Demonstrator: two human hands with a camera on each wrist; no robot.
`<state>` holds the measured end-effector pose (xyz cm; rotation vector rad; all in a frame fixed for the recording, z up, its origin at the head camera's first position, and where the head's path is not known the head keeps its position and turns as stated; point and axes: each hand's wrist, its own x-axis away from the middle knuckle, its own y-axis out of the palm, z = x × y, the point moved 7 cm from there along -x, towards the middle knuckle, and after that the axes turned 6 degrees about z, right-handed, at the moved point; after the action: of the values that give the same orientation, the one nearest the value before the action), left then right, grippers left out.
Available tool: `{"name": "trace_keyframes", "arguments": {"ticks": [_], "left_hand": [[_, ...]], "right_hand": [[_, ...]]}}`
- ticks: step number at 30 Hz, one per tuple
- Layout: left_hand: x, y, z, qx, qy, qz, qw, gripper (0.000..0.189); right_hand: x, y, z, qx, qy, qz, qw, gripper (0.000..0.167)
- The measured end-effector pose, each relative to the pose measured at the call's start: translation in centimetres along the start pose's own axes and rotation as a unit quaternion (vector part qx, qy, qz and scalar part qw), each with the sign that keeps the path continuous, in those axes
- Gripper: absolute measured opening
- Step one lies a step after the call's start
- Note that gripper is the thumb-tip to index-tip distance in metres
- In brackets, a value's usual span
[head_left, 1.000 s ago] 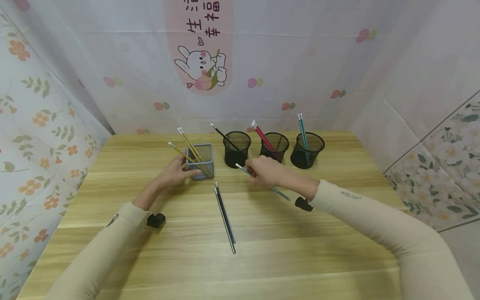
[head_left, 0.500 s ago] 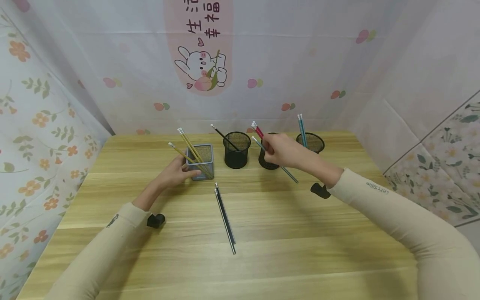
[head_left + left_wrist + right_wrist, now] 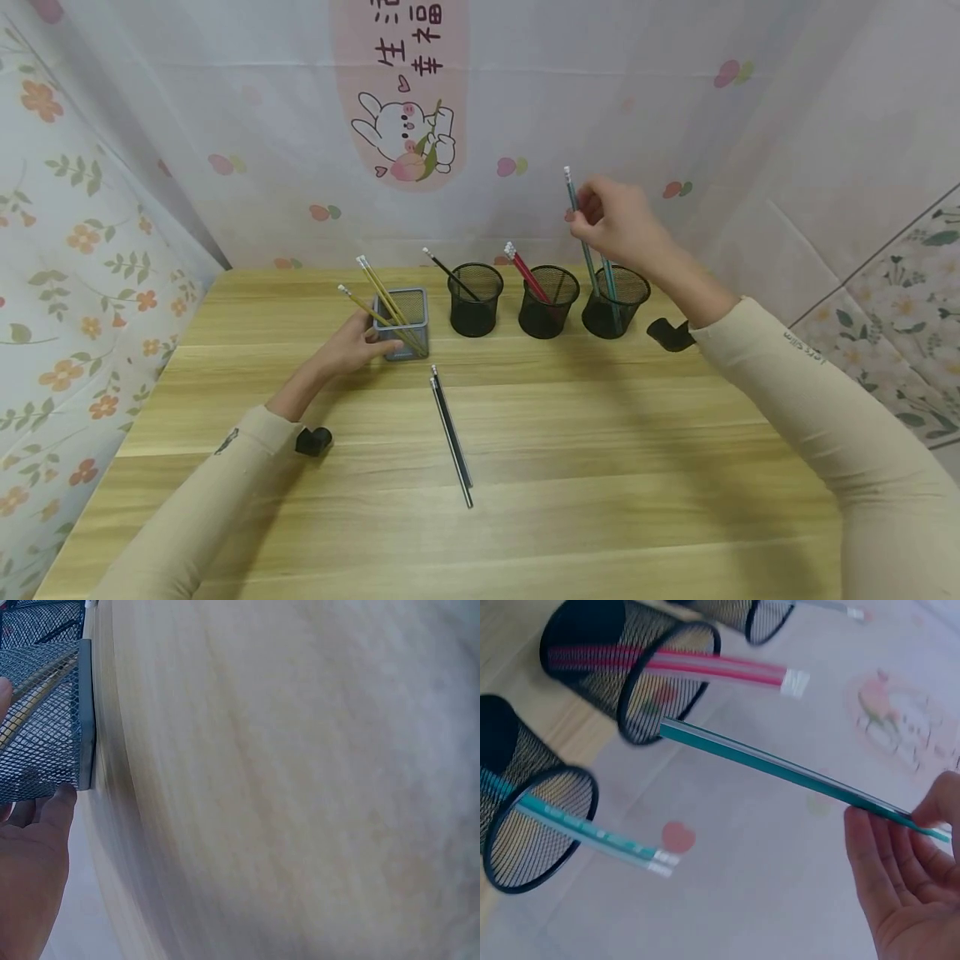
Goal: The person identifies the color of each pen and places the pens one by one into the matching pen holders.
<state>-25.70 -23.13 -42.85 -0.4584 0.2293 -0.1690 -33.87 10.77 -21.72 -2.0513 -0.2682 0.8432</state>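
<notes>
My right hand (image 3: 621,223) pinches a teal pencil (image 3: 587,257) near its eraser end, between thumb and fingertips. It hangs steeply, eraser up, over the rightmost black mesh pencil cup (image 3: 597,320). In the right wrist view the held pencil's lower end (image 3: 705,742) shows apart from the cups. Two teal pencils (image 3: 592,832) stand inside that cup. At the left, my left hand (image 3: 351,343) grips the grey square mesh pencil holder (image 3: 417,332), thumb at its front and fingers round its left side. Several yellow pencils (image 3: 384,293) lean in it.
Between them stand a round mesh cup (image 3: 472,321) with one black pencil (image 3: 448,272) and another cup (image 3: 542,323) with red pencils (image 3: 528,273). Two dark pencils (image 3: 452,437) lie on the wooden table (image 3: 570,500). A printed curtain (image 3: 262,125) hangs behind.
My right hand has lifted the teal pencil from low over the table, moved right and back, and turned it steeply above the rightmost cup. The left hand stays at the square holder.
</notes>
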Motion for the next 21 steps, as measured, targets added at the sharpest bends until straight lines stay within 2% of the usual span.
{"name": "trace_keyframes", "arguments": {"ticks": [5,9,15,21], "left_hand": [[-0.1,0.0,-0.1,-0.012,0.007,0.000,0.9999,0.053],[-0.2,-0.1,-0.1,-0.008,0.009,-0.002,0.9999,0.055],[-0.2,-0.1,-0.1,0.001,0.009,-0.004,0.9999,0.058],[-0.1,0.0,-0.1,0.002,0.009,-0.004,0.9999,0.054]], "right_hand": [[-0.1,-1.8,2.4,-0.012,0.015,0.073,0.9972,0.009],[0.1,-2.4,4.3,-0.007,0.034,0.107,0.9937,0.010],[1.1,-1.5,7.2,0.014,0.065,0.095,0.9932,0.015],[2.4,1.4,9.3,0.028,0.032,0.076,0.9962,0.012]]}}
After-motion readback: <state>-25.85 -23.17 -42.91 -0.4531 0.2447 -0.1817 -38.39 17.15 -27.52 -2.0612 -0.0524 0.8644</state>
